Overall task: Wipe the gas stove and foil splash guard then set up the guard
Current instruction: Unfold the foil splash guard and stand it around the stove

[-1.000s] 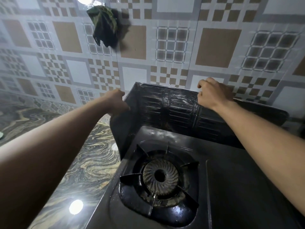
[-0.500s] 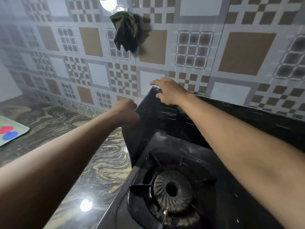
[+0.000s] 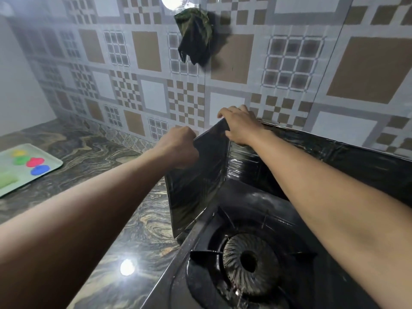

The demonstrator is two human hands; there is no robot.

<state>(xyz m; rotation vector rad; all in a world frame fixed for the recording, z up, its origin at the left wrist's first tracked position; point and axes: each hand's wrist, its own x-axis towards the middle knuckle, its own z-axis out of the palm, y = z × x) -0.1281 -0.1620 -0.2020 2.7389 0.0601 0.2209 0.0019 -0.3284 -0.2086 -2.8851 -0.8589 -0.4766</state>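
The dark foil splash guard [image 3: 196,188] stands upright around the back and left side of the black gas stove [image 3: 256,201]. My left hand [image 3: 178,146] grips the top edge of the guard's left panel. At the corner fold, my right hand [image 3: 239,126] holds the guard's top edge, fingers curled over it. The burner [image 3: 248,263] with its pan supports lies below my right forearm. A dark green cloth [image 3: 196,36] hangs on the tiled wall above.
The marbled countertop [image 3: 124,219] stretches left of the stove. A pale green tray [image 3: 51,166] with coloured blobs sits at far left. The patterned tile wall [image 3: 289,63] runs right behind the guard.
My right hand has slid left along the guard's top edge to the corner fold. The left hand stays on the side panel. The view has shifted left.
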